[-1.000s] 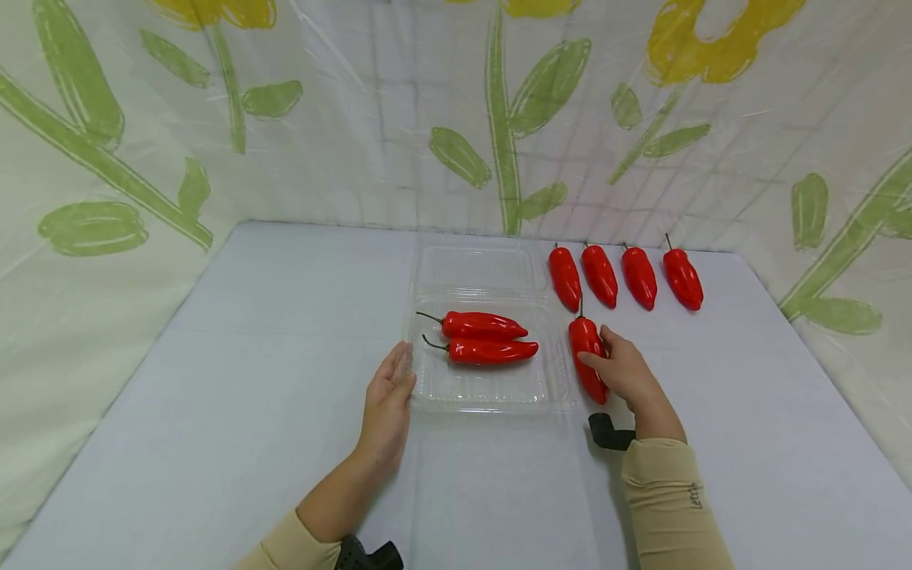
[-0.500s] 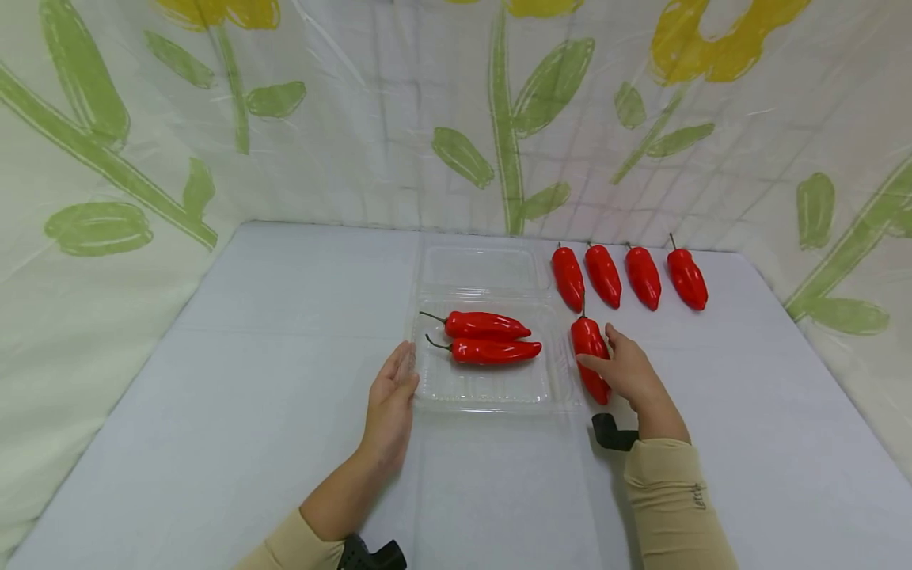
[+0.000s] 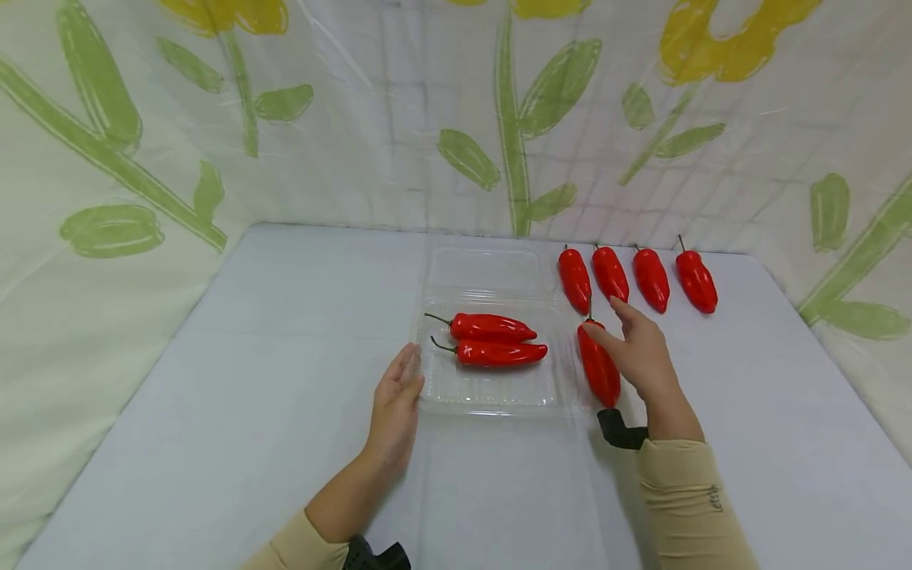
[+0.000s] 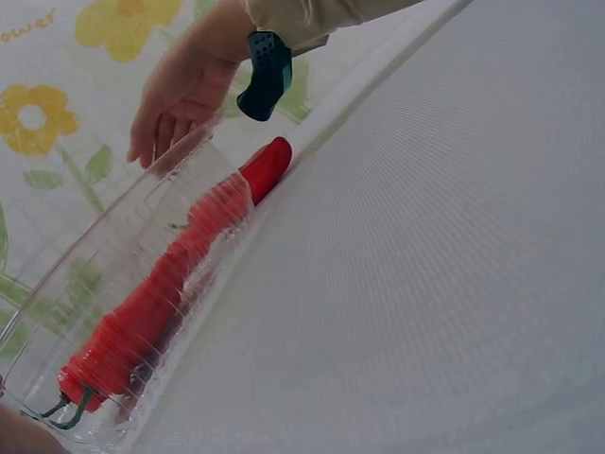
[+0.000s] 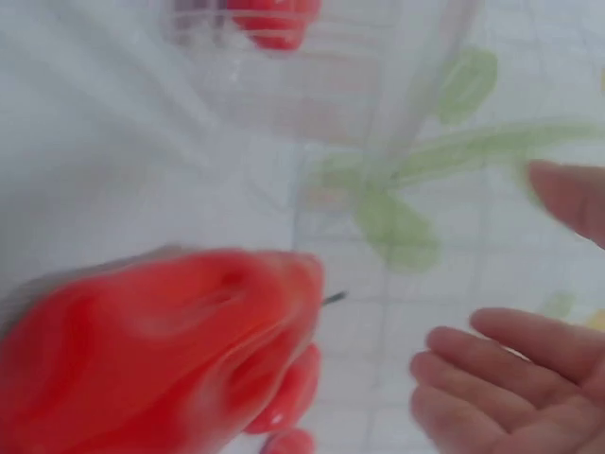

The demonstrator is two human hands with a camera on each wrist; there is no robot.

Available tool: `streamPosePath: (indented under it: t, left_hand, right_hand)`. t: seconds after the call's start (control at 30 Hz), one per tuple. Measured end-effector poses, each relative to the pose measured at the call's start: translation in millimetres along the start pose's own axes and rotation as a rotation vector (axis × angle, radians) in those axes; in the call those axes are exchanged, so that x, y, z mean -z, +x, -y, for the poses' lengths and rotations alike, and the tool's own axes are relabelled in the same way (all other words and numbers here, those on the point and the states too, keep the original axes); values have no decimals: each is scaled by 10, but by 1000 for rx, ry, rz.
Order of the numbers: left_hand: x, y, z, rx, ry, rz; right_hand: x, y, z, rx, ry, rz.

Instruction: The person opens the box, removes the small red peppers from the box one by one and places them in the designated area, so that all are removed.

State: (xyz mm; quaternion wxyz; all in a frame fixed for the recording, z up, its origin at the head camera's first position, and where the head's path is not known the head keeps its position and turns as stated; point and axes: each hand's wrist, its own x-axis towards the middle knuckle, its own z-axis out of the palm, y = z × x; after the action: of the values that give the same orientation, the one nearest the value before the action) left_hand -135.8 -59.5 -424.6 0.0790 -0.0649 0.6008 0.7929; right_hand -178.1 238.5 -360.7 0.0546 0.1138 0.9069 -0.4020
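Note:
A clear plastic clamshell container lies with its lid folded back. Two red chili peppers lie side by side in its base, stems to the left. My left hand holds the container's left edge, thumb at the rim and fingers along the side wall. Right of the base, a loose red chili pepper lies on the table. Over its stem end is my right hand, thumb and fingers spread. In the right wrist view that hand is apart from the large blurred pepper.
Several more red chili peppers stand in a row at the table's back right. A white sheet covers the table. Behind it hangs a flower-printed curtain. Dark wrist mounts are worn at both wrists.
My right hand has let go of the loose pepper and moved up and away, its fingers now spread. The pepper stays on the table; my left hand keeps its place at the container.

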Motion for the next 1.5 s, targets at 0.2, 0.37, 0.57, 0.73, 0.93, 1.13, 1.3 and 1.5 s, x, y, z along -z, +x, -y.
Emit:
streamPosePath:
  t: [0.2, 0.37, 0.57, 0.73, 0.93, 1.13, 1.3, 1.5]
  left_hand:
    - [3, 7, 6, -3, 2, -1]
    - [5, 12, 10, -6, -8, 0]
    - [9, 10, 18, -10, -20, 9]
    - [12, 6, 13, -9, -12, 8]
    - [5, 2, 4, -8, -11, 8]
    - [2, 2, 7, -7, -11, 5]
    - [2, 2, 8, -8, -10, 1]
    - [-5, -2, 4, -14, -8, -3]
  right_hand:
    - [24, -27, 176, 106, 161, -110]
    - [16, 14, 300, 133, 232, -54]
    - [-50, 103, 406, 192, 383, -28]
    - [-97, 151, 481, 263, 449, 42]
    - [-147, 228, 560, 274, 407, 158]
    - [-225, 291, 648, 314, 242, 255]
    - [-302, 306, 743, 357, 137, 342]
    - [-337, 321, 875, 392, 16, 431]
